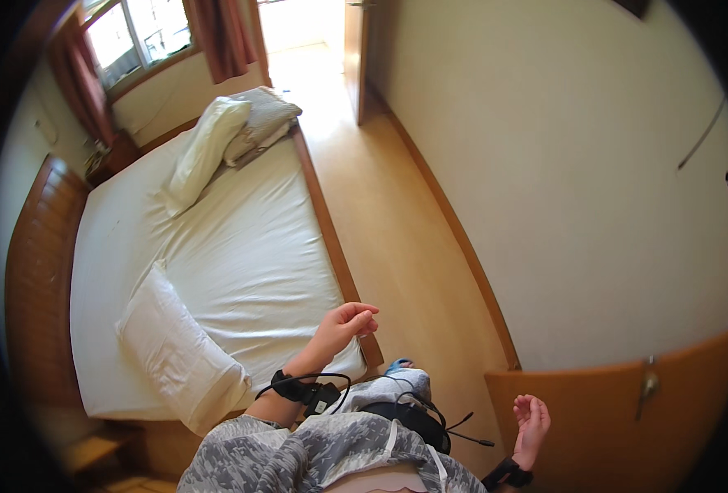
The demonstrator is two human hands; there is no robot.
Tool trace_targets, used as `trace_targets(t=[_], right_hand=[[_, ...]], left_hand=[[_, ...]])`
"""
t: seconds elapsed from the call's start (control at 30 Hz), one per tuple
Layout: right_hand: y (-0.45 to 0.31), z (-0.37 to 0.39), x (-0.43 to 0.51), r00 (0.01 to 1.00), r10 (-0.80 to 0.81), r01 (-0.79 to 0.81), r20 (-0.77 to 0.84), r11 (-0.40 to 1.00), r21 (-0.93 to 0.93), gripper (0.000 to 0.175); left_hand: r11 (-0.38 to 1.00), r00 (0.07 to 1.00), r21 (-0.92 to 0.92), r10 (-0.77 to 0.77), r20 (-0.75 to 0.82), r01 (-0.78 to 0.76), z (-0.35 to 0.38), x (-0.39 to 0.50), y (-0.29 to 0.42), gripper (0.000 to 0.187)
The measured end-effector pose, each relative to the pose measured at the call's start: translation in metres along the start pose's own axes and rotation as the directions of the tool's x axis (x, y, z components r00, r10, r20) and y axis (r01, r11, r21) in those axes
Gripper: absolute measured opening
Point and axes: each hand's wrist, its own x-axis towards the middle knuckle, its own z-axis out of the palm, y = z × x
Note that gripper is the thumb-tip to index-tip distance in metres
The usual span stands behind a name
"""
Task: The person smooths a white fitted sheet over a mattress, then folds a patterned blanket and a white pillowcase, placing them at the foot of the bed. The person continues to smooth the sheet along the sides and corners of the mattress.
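Note:
Over the near corner of the bed, my left hand (351, 320) is held in the air with its fingers curled in and the thumb against them. Nothing shows in its grip. A black strap (293, 387) with a cable circles that wrist. My right hand (531, 425) hangs in front of a wooden door (586, 425), palm partly in view, fingers bent and empty. Before me is the bed's white fitted sheet (253, 246), wrinkled across its middle. A white pillow (179, 351) lies at the near end, left of my left forearm.
A cream pillow (209, 154) and a grey folded bedding item (271, 114) are at the bed's far end. A wooden headboard (43, 277) stands left. Between the bed's side rail (320, 209) and the wall (555, 185), wooden floor (394, 234) leads to an open door (354, 61).

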Motion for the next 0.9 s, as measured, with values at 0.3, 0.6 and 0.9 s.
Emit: trace_targets(t=[0.3, 0.6, 0.9], right_hand=[[-0.030, 0.064, 0.184, 0.961, 0.134, -0.123, 0.241, 0.991, -0.058, 0.020], [-0.095, 0.238, 0.396, 0.918, 0.067, -0.048, 0.391, 0.997, -0.059, 0.016], [-0.145, 0.492, 0.539, 0.636, 0.114, -0.064, 0.763, 0.993, -0.096, 0.015]], left_hand=[[0.998, 0.990, -0.055, 0.005, -0.141, -0.013, 0.026, 0.161, 0.027, 0.024], [0.986, 0.967, 0.044, 0.166, -0.196, -0.160, 0.006, 0.337, 0.119, 0.026], [0.929, 0.874, -0.278, 0.085, -0.478, -0.243, -0.064, 0.456, 0.161, 0.023]])
